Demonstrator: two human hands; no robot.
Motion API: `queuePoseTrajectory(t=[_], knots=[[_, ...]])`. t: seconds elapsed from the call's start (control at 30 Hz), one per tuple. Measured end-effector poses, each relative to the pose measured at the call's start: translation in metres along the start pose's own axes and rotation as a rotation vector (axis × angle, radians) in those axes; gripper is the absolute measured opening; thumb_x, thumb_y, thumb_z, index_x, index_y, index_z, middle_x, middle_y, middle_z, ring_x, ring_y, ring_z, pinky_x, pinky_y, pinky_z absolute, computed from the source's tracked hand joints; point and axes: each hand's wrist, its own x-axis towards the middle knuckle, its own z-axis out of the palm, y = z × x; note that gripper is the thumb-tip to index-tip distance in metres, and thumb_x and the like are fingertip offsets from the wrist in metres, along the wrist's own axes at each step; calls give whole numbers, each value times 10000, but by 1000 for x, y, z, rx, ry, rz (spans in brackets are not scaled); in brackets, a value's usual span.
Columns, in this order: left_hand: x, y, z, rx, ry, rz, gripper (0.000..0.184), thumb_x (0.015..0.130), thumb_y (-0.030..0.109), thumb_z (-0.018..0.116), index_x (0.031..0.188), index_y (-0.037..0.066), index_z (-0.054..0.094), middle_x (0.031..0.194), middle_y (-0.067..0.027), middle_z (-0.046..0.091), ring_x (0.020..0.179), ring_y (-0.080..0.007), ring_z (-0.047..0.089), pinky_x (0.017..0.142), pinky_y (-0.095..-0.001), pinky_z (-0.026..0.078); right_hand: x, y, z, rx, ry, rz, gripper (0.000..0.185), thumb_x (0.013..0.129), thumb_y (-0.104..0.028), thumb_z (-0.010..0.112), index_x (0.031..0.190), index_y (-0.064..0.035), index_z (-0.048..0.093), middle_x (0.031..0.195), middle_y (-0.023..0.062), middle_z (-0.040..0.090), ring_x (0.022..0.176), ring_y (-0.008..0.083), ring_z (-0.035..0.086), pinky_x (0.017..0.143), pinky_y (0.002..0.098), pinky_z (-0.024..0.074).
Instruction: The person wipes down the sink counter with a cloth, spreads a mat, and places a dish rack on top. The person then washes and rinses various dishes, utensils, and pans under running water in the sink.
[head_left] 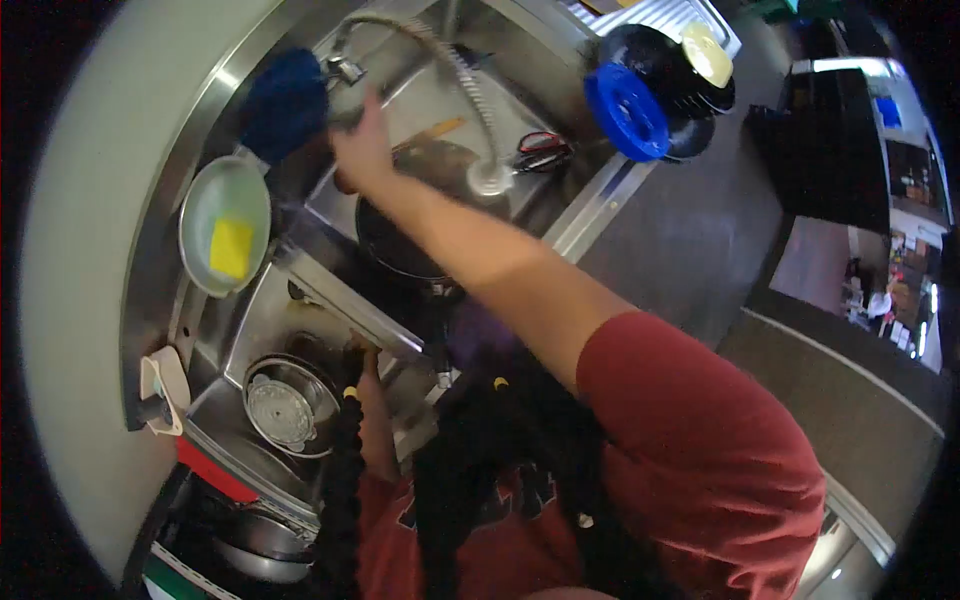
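Note:
My right hand (362, 148) reaches over the upper sink basin beside the faucet (348, 70); its fingers are blurred, and I cannot make out what they hold. Below my right forearm a dark round pan (392, 240) lies in that basin, with a wooden utensil (437, 131) and red-and-black scissors (542, 152) nearby. The coiled hose ends in a spray head (490, 178) above the pan. My left hand (364, 352) is low over the other basin, near the metal bowls (290, 405), its fingers dark and unclear.
A pale green bowl (222, 195) with a yellow sponge (231, 248) sits on the sink ledge by a dark blue cloth (287, 105). A blue strainer (627, 112) and black pans (650, 62) stand at the upper right. A beige holder (165, 388) is at the left.

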Motion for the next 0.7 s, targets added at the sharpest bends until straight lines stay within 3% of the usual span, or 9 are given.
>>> queuePoseTrajectory(t=[0.07,0.1,0.17,0.23,0.4,0.57,0.63,0.67,0.7], knots=[[-25,7,-10,76,-19,-13,417,906,309,639,1120,-29,519,1029,-197,649,916,-308,642,791,-440,516,-62,5,-48,30,-400,71,880,844,-220,691,1570,-120,203,1540,370,235,1443,508,251,1191,489,288],[-38,12,-16,118,-22,-18,407,909,305,636,1116,-26,521,1019,-193,647,904,-304,638,781,-439,515,-91,28,-74,-162,-467,-257,794,876,-288,674,1551,-151,280,1551,352,236,1446,511,242,1188,517,285],[-73,26,-38,205,-25,-31,388,915,299,632,1108,-20,525,999,-184,643,880,-295,630,761,-436,513,-134,-14,-174,-512,-823,-337,546,929,-352,626,1424,-156,507,1576,245,297,1463,495,231,1157,587,304],[-117,62,-61,294,-15,-47,369,920,293,627,1100,-14,529,979,-175,638,856,-287,623,741,-433,510,-159,-26,-263,-611,-948,-546,492,932,-325,629,1382,-140,554,1583,226,289,1472,446,249,1149,595,311],[-190,189,-82,499,-11,3,321,934,276,616,1079,1,538,929,-153,627,796,-266,604,690,-426,504,-193,-7,-487,-533,-650,-615,374,887,-141,642,1259,-110,617,1469,172,461,1354,382,442,1087,482,420],[-288,424,-28,718,131,168,274,948,260,605,1059,16,547,879,-130,616,736,-245,585,640,-420,498,-251,81,-707,-715,-301,-289,457,809,-75,625,1265,-101,614,1474,189,457,1363,403,436,1093,491,423],[-320,541,30,766,183,297,256,953,254,600,1051,22,551,859,-122,612,712,-236,577,619,-417,496,-266,108,-779,-939,-197,122,410,843,-181,672,1249,-134,647,1476,190,457,1369,378,436,1088,486,422],[-347,593,72,778,187,331,247,956,250,598,1047,25,553,849,-117,610,700,-232,574,609,-415,495,-267,107,-813,-949,-158,132,410,843,-181,672,1249,-134,647,1476,190,457,1369,378,436,1088,486,422],[-310,601,88,720,229,731,218,967,210,596,1015,9,526,832,-115,597,715,-207,555,641,-377,478,-268,108,-851,-1005,-217,339,414,853,-206,665,1261,-135,644,1439,196,494,1347,379,463,1073,486,436]])
